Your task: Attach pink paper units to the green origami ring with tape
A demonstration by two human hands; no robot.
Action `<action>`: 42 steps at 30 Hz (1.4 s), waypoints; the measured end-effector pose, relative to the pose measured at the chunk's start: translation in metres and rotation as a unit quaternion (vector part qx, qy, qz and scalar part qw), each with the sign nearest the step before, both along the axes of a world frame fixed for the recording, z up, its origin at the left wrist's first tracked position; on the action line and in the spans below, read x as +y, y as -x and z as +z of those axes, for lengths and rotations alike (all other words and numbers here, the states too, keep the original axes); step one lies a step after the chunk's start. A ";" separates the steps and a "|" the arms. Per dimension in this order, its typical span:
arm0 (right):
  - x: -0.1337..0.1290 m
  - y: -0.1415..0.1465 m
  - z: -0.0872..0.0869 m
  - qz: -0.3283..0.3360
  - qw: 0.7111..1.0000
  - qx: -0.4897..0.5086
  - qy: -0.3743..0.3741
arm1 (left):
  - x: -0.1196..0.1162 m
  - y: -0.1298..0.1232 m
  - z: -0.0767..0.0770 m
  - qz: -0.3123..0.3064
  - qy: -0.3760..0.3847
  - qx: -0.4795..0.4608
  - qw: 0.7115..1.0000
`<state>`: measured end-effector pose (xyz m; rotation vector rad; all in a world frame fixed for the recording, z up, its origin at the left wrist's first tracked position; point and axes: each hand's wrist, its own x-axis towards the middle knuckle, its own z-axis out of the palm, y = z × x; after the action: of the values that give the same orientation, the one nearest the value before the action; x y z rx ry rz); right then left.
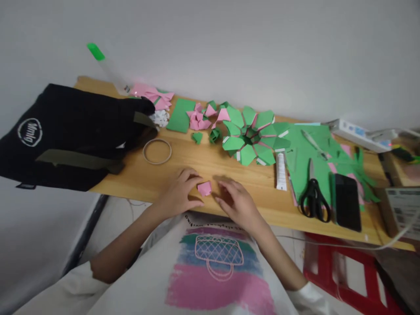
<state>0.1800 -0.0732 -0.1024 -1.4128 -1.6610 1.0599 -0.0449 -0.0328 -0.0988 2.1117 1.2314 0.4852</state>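
A small folded piece of pink paper lies on the wooden table near its front edge. My left hand rests just left of it, thumb and fingers apart and curved toward the paper. On the other side, my right hand is held with its fingers curled and parted, nothing between them. Neither hand appears to grip the pink piece. Beyond the hands stands a ring-shaped flower of green and pink folded paper, with white strips on several petals. Small green folded pieces and a pink paper flower lie to its left.
At the left, a black bag covers the table, beside a tape ring. Green paper sheets, a white tube, black scissors and a phone lie right. A power strip sits behind.
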 end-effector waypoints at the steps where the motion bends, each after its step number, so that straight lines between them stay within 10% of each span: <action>1: 0.002 0.004 0.001 0.040 0.998 -0.040 -0.024 | -0.004 -0.004 -0.004 0.003 -0.010 0.010 1.000; 8: 0.017 0.022 -0.006 0.041 0.992 -0.101 -0.067 | -0.006 -0.016 -0.007 0.030 -0.056 -0.014 0.998; 15: 0.013 0.026 0.002 -0.058 0.996 -0.018 -0.071 | 0.002 -0.026 0.011 0.123 0.151 -0.234 0.953; 27: 0.005 0.011 0.038 -0.150 0.964 0.218 -0.015 | 0.007 -0.045 0.046 0.093 0.311 -0.362 0.874; 37: 0.011 0.010 0.042 -0.197 0.939 0.282 -0.006 | 0.006 -0.051 0.052 0.045 0.300 -0.307 0.902; 42: 0.026 0.001 0.066 -0.093 0.975 0.197 -0.051 | 0.006 -0.057 0.056 -0.037 0.313 -0.258 0.913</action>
<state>0.1787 -0.0472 -0.0367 -1.1737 -1.2533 1.0509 0.0121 -0.0270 -0.0433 1.3598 0.8416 0.4909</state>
